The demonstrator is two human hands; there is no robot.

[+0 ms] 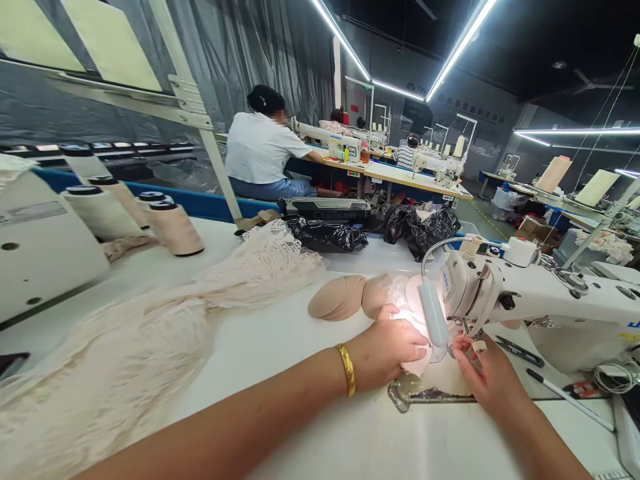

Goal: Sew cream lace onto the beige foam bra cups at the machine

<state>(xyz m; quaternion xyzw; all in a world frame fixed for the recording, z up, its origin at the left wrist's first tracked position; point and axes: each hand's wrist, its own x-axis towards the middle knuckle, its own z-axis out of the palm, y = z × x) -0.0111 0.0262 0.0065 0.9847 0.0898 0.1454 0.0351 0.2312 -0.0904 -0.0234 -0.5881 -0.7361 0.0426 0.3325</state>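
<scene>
A chain of beige bra cups lies on the white table to the left of the sewing machine. My left hand, with a gold bangle on the wrist, is closed on the pale lace-covered bra cup beside the needle area. Its fingers press the fabric under the bright light of the lamp. Close to the needle on the other side is my right hand. Thumb and fingertips there come together, but what lies between them is too small to make out. The lamp partly hides the stitching spot.
Cream lace fabric spreads over the table's left side, near thread cones. Thread snips and a pen lie right of my right hand. Black plastic bags sit behind. A co-worker sits at another machine ahead.
</scene>
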